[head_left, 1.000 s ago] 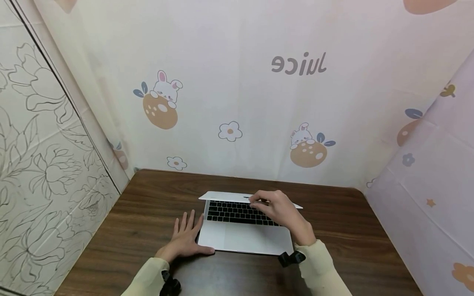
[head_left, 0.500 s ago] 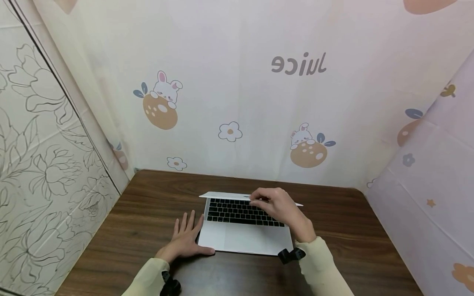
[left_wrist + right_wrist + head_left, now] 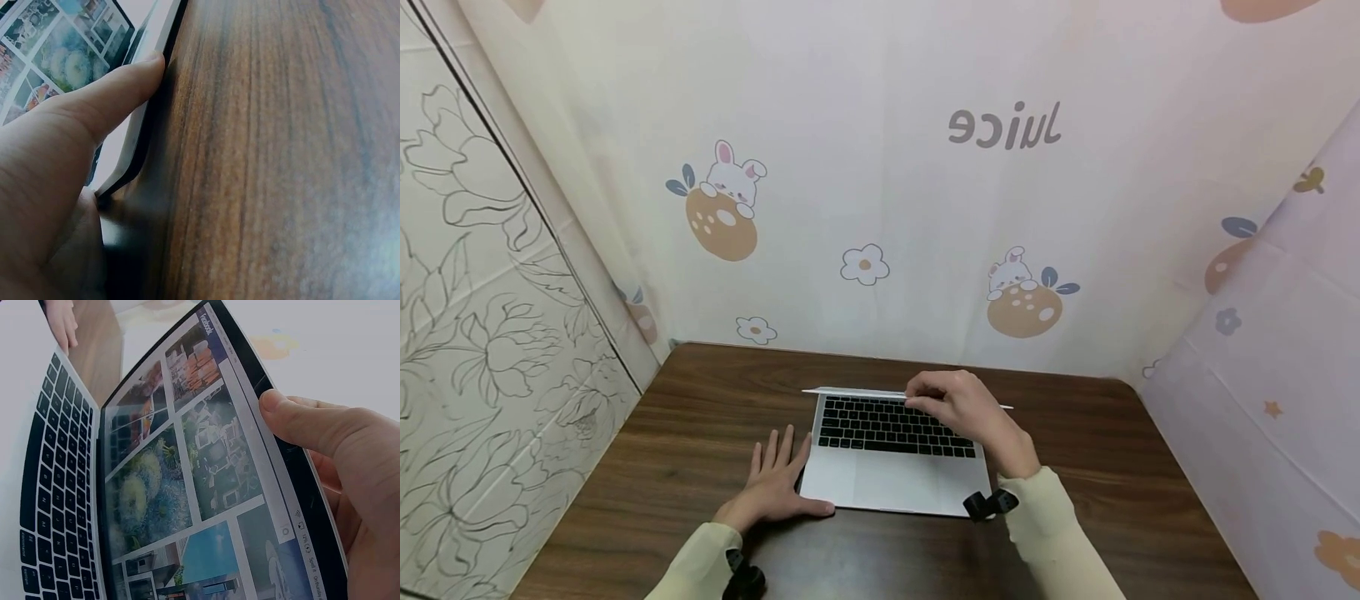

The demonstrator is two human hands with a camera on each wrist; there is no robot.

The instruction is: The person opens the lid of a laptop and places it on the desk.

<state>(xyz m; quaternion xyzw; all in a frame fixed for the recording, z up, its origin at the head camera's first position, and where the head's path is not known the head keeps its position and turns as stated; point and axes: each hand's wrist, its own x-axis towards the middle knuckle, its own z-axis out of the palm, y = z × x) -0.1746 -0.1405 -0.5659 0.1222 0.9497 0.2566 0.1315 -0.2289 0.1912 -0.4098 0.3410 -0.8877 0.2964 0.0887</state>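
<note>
The laptop (image 3: 895, 482) lies between the two hands, which are well apart. The right hand (image 3: 962, 408) pinches the top edge of its raised lid (image 3: 187, 456); the left hand (image 3: 772, 489) spreads its fingers on the table (image 3: 1097, 442), thumb touching the base's near edge. Beyond both hangs a printed curtain (image 3: 880, 183).

On the surface (image 3: 1120, 517) before you lies the laptop (image 3: 891, 482), its keyboard (image 3: 880, 428) in front of its raised screen (image 3: 215, 453), a curtain (image 3: 887, 167) behind everything. Your left grip (image 3: 775, 490) touches the laptop's front left corner; your right grip (image 3: 958, 408) is at the screen's top edge.
</note>
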